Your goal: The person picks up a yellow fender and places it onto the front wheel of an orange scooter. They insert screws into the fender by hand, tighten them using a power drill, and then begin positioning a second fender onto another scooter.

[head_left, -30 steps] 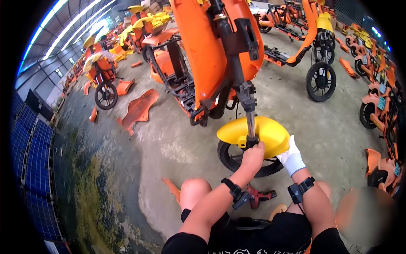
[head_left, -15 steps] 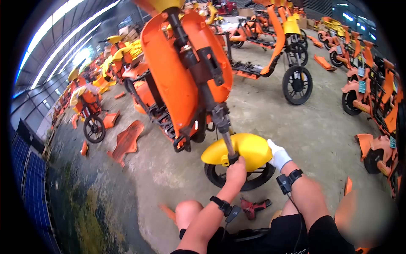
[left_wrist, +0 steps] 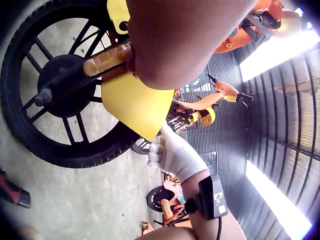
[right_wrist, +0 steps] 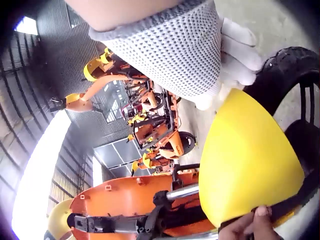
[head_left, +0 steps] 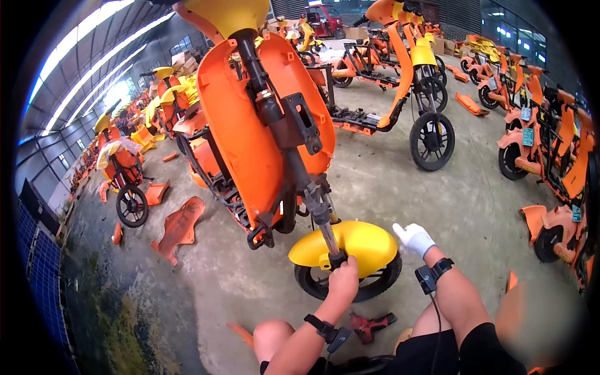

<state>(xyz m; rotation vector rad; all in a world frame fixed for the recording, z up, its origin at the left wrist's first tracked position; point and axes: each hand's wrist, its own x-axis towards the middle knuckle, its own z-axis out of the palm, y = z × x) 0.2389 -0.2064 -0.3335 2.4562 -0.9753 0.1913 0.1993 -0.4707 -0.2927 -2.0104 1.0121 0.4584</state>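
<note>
A yellow front fender (head_left: 369, 244) sits over the black-spoked front wheel (head_left: 306, 281) of a stripped orange scooter. My bare left hand (head_left: 344, 279) grips the lower fork leg (left_wrist: 107, 60) beside the fender. In the right wrist view, thumb and fingertips of that hand (right_wrist: 257, 227) show at the fender's edge. My right hand (head_left: 414, 239), in a white knit glove, hovers just off the fender's end with loosely bent fingers. The left wrist view has the gloved hand (left_wrist: 175, 152) right by the fender's tip (left_wrist: 155, 132), its palm partly hidden.
A red and black power drill (head_left: 372, 326) lies on the concrete near my knees. The orange front panel (head_left: 231, 125) of the scooter rises ahead. A loose orange panel (head_left: 179, 231) is on the floor to the left. More scooters (head_left: 431, 140) stand behind and along the right.
My gloved right hand has come away from the fender's end, slightly to the right. The left hand keeps its grip on the fork leg. The head view has shifted, showing more of the scooter's top.
</note>
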